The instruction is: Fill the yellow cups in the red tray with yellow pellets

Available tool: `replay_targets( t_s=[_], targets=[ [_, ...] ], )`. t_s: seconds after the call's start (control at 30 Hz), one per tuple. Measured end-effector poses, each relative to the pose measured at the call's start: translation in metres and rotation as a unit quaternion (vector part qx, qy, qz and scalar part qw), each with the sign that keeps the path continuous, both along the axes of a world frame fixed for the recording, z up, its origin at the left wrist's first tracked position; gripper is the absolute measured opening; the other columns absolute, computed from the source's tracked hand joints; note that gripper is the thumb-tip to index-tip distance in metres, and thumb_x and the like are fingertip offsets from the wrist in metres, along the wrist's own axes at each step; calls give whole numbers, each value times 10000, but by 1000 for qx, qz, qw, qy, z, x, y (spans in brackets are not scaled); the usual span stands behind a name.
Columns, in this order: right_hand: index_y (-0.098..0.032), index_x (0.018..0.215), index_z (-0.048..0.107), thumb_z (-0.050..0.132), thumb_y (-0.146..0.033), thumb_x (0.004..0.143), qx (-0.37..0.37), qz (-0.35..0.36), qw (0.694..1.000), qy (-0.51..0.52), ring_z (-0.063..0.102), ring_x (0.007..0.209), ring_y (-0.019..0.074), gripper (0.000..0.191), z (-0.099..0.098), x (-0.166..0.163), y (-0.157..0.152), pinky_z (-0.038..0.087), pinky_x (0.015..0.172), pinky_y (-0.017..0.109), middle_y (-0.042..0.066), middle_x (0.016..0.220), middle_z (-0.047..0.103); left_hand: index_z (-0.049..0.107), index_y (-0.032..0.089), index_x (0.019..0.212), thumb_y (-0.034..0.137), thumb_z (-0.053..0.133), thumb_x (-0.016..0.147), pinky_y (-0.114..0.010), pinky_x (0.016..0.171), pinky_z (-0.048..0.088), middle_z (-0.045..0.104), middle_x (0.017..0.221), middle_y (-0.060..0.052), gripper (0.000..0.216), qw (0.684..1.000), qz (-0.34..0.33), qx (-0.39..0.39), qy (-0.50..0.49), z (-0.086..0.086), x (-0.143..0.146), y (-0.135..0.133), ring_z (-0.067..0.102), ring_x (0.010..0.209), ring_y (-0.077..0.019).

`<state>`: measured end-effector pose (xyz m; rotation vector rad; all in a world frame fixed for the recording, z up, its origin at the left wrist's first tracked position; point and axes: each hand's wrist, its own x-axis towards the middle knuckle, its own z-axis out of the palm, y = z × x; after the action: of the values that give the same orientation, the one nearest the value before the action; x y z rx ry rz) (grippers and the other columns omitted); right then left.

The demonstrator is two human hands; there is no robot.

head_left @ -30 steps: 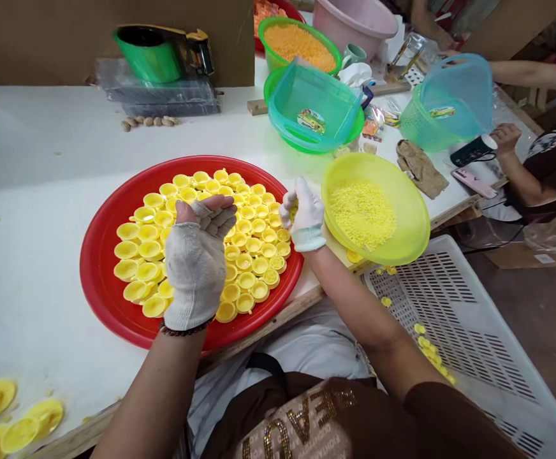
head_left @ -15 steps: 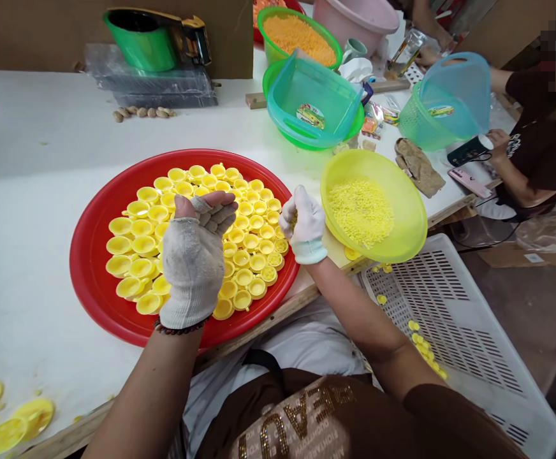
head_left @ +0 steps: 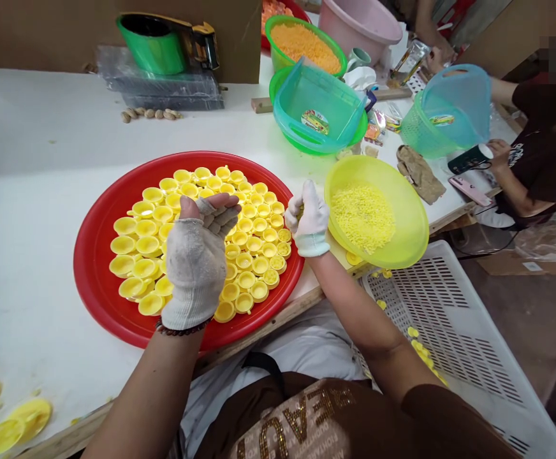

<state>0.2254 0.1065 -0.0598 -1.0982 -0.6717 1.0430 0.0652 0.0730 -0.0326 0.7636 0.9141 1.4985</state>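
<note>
A round red tray (head_left: 97,255) lies in front of me, filled with several yellow plastic caps (head_left: 254,245), open side up. My left hand (head_left: 196,258), in a worn fingerless glove, hovers above the caps with the palm turned up and fingers curled; what lies in the palm is hidden. My right hand (head_left: 309,220), in a white glove, is closed at the tray's right rim, with small yellow pieces showing in its grip. Just right of it stands a yellow bowl (head_left: 409,217) holding small yellow pieces (head_left: 361,213).
A white slotted crate (head_left: 469,331) with loose caps sits below the table's right edge. Teal baskets (head_left: 319,105), a green bowl of orange pieces (head_left: 301,38) and a tape dispenser (head_left: 168,41) stand farther back. Another person (head_left: 541,146) sits at the right. Loose yellow lids (head_left: 5,427) lie bottom left.
My right hand has shifted slightly right and up, closer to the yellow bowl. My left hand keeps its pose above the caps.
</note>
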Motion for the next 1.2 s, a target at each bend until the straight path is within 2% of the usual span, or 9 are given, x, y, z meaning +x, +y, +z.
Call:
replay_targets(
  t_s=[0.07, 0.13, 0.23, 0.33, 0.43, 0.63, 0.83, 1.07, 1.2],
  targets=[
    [-224, 647, 365, 574, -711, 900, 0, 0, 1000, 22, 295, 375, 45, 587, 2, 0, 6, 194, 350, 218, -76, 540, 344, 746, 229, 942, 661, 449, 968, -461, 1086, 492, 739, 1104, -90, 525, 1000, -5, -4, -2, -1, 0, 0, 692, 1092, -248],
    [-225, 667, 391, 579, -715, 894, 4, -2, 1000, 27, 328, 375, 49, 572, 3, -2, 14, 202, 343, 217, -76, 549, 361, 748, 227, 952, 644, 446, 975, -455, 1078, 496, 738, 1103, -88, 515, 1000, -10, -4, -3, -2, 0, 0, 691, 1086, -244],
    [-223, 690, 447, 553, -724, 900, 2, -6, 1000, -1, 453, 420, 72, 553, 1, -8, 24, 315, 371, 213, -64, 548, 432, 751, 226, 960, 629, 455, 975, -450, 1067, 504, 740, 1092, -85, 500, 1000, -9, 0, -4, -3, 0, 1, 691, 1074, -241],
    [-216, 712, 505, 524, -702, 923, -2, -4, 1000, -28, 537, 478, 87, 530, -3, -12, 27, 448, 476, 215, -46, 547, 521, 749, 229, 950, 631, 457, 971, -456, 1069, 502, 742, 1080, -84, 497, 1000, -5, -2, -3, -3, -1, 1, 691, 1068, -242],
    [-211, 695, 529, 504, -677, 943, 14, -1, 999, -42, 593, 521, 104, 528, -8, -14, 26, 504, 558, 234, -26, 551, 567, 751, 226, 952, 625, 448, 979, -462, 1076, 493, 739, 1087, -88, 502, 1000, -13, -4, -5, -2, 0, 1, 692, 1076, -247],
    [-213, 677, 534, 473, -701, 949, 30, -8, 999, -43, 612, 545, 119, 562, -11, -10, 33, 499, 566, 252, -12, 570, 573, 744, 224, 953, 639, 444, 977, -460, 1079, 489, 742, 1079, -89, 513, 1000, -15, -11, 4, -2, 1, 0, 693, 1084, -253],
    [-218, 676, 538, 516, -593, 975, 43, -6, 997, -64, 553, 488, 104, 480, -10, -9, 51, 426, 495, 225, -24, 529, 534, 748, 211, 946, 619, 461, 981, -471, 1085, 487, 738, 1067, -90, 500, 1000, -14, -3, -9, -3, 0, 1, 693, 1079, -255],
    [-219, 674, 600, 428, -657, 989, 72, -4, 992, -104, 644, 611, 119, 566, -10, -6, 47, 542, 696, 275, 2, 613, 609, 745, 212, 957, 630, 465, 973, -458, 1073, 498, 738, 1074, -92, 503, 1000, -8, -5, 1, -1, 0, 0, 692, 1064, -246],
    [-223, 642, 504, 449, -741, 940, 35, -18, 997, -67, 574, 540, 107, 600, -9, -9, 56, 445, 523, 234, -15, 571, 526, 740, 211, 956, 654, 471, 961, -462, 1074, 492, 737, 1075, -99, 518, 1000, -8, -11, 0, -2, -1, 1, 691, 1071, -251]
  ],
)
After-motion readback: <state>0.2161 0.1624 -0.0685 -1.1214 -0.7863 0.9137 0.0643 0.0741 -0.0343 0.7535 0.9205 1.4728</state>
